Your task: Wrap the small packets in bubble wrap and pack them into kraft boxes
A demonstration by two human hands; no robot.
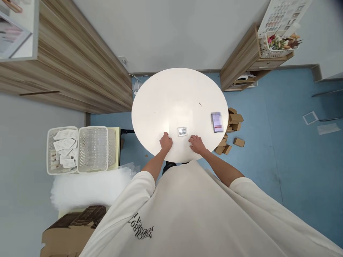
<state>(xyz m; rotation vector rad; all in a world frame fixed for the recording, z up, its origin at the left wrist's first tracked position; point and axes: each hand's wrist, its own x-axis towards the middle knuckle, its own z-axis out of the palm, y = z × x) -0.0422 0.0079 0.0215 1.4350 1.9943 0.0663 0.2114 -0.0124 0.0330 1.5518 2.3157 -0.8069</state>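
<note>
A small clear flat case (182,131) lies on the white oval table (177,89), with several small dark pieces inside, too small to name for certain. My left hand (166,142) rests on the tabletop just left of the case, apart from it, its fingers loosely bent and nothing visible in them. To the right of the case, my right hand (197,144) lies on the table with fingers spread and bent, also holding nothing I can see. Neither hand touches the case.
A purple blurred phone-like object (217,122) lies at the table's right. Small brown boxes (234,121) are on the floor beyond. White baskets (93,149) stand at left, above a stack of clear bags (88,187). Wooden cabinets (88,53) flank the table.
</note>
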